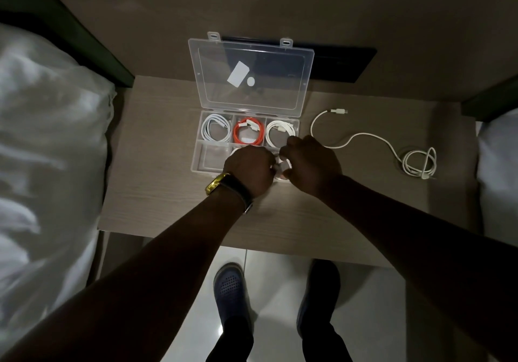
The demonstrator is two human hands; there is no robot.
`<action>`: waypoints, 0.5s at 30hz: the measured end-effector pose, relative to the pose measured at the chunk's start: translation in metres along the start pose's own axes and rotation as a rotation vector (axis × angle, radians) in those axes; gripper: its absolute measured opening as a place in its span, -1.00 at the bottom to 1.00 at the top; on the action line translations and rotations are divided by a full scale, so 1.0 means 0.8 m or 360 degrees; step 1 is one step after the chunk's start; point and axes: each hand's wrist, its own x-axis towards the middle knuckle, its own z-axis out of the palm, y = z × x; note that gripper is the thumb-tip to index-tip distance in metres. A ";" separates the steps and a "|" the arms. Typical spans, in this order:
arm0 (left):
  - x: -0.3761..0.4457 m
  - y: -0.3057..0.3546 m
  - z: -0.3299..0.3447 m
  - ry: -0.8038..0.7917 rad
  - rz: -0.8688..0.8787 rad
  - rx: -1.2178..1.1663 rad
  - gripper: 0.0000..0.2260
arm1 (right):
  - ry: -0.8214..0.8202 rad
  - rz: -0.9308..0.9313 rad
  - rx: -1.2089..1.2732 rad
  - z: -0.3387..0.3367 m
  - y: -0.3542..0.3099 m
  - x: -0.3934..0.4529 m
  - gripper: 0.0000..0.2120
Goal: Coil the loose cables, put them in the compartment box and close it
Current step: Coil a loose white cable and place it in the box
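Note:
A clear plastic compartment box (196, 154) stands open on the small wooden table (157, 165), its lid (249, 78) leaning back against the wall. The back row holds a coiled white cable (215, 129), an orange cable (249, 133) and another white coil (280, 133). My left hand (249, 169) and my right hand (311, 162) meet over the front right compartments, both closed on a coiled white cable (281, 167) that shows only between them. A loose white cable (372, 140) lies on the table to the right, partly looped at its far end.
The front left compartment (211, 157) holds nothing. A bed with white bedding (47, 143) sits left of the table and another white bedding edge (499, 160) right. A dark panel (336, 62) is on the wall behind the lid. My feet (228, 286) stand on pale tiles.

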 end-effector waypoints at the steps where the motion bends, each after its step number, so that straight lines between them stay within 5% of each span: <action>1: 0.000 0.003 0.000 -0.0020 -0.0022 0.0053 -0.78 | 0.0015 -0.0038 -0.0038 0.002 0.000 -0.001 -0.70; 7: 0.003 0.022 0.000 -0.0139 -0.0123 0.0175 -0.80 | 0.0014 -0.0088 -0.0058 0.002 -0.013 0.001 -0.92; 15: -0.019 0.014 0.013 0.0078 -0.0155 0.0001 -0.75 | 0.0046 -0.0056 0.0065 -0.007 0.000 -0.018 -0.84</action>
